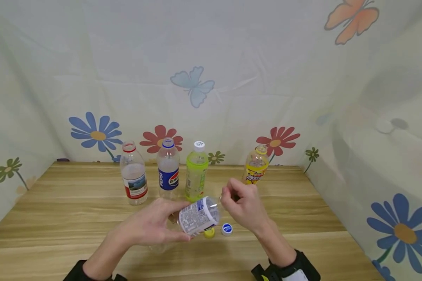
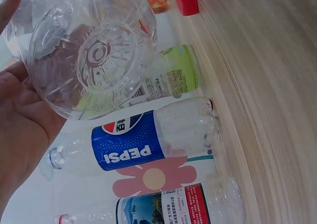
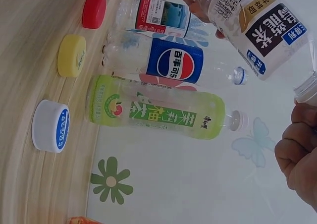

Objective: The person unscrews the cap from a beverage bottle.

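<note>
My left hand (image 1: 147, 224) grips a clear plastic tea bottle (image 1: 198, 217) with a white printed label, fingers and thumb around its body. The bottle is tilted above the table, its neck toward my right hand (image 1: 245, 203). In the right wrist view the curled right fingers (image 3: 299, 135) close around the mouth end of the neck, where the cap is hidden by them. The left wrist view looks at the bottle's ribbed base (image 2: 96, 53). Below lie a yellow cap (image 1: 209, 233), a white cap with a blue top (image 1: 226, 229) and a red cap (image 3: 94, 11).
Behind the hands stand an uncapped red-ringed water bottle (image 1: 134, 175), an uncapped Pepsi bottle (image 1: 168, 171) and a green-labelled bottle (image 1: 196, 175) with a white cap. An uncapped yellow-labelled bottle (image 1: 256, 166) stands farther right. A flowered curtain (image 1: 232, 109) borders the wooden table (image 1: 74, 207).
</note>
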A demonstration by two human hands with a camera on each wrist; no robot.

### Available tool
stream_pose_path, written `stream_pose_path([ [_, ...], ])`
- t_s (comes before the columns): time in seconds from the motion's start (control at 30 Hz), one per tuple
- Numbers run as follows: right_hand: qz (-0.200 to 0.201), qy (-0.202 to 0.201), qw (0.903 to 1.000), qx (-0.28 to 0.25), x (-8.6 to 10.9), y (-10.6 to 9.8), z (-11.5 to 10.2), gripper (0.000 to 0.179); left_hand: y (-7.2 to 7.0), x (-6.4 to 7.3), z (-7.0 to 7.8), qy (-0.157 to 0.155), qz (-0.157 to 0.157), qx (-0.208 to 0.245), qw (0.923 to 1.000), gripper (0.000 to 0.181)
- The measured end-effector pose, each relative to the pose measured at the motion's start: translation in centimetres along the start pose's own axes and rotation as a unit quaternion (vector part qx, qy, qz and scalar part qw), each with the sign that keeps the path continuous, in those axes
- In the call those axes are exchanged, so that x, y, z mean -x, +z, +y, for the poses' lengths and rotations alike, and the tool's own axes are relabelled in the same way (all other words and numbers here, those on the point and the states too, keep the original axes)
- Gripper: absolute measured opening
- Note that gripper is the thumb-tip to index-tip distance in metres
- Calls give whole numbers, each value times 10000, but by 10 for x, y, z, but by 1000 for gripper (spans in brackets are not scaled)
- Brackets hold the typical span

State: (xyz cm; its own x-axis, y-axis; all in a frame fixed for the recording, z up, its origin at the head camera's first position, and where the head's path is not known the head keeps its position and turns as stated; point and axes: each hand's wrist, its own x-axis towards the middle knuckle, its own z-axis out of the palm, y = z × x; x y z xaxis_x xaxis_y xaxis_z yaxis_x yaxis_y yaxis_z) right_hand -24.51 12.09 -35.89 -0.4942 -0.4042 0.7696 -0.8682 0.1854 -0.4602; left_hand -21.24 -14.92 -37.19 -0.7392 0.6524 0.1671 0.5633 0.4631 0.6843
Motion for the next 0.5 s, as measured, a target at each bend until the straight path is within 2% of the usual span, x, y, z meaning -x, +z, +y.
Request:
stream_pose_path([
  [0.1, -35, -26, 10000, 14, -1, -1, -1, 27, -1, 0, 0, -39, -54, 74, 10000, 68],
  [0.2, -55, 110, 9999, 104, -2, -3, -2, 27, -1, 0, 1, -61, -57, 48, 10000, 69],
  [0.33, -62, 707, 9969, 333, -3, -5, -7, 24, 0, -1, 2, -63, 64, -184, 9998, 69],
  [0.5, -189, 1507, 9850, 824, -3, -7, -12, 14, 0, 0, 3, -181, 279, -513, 9981, 66],
])
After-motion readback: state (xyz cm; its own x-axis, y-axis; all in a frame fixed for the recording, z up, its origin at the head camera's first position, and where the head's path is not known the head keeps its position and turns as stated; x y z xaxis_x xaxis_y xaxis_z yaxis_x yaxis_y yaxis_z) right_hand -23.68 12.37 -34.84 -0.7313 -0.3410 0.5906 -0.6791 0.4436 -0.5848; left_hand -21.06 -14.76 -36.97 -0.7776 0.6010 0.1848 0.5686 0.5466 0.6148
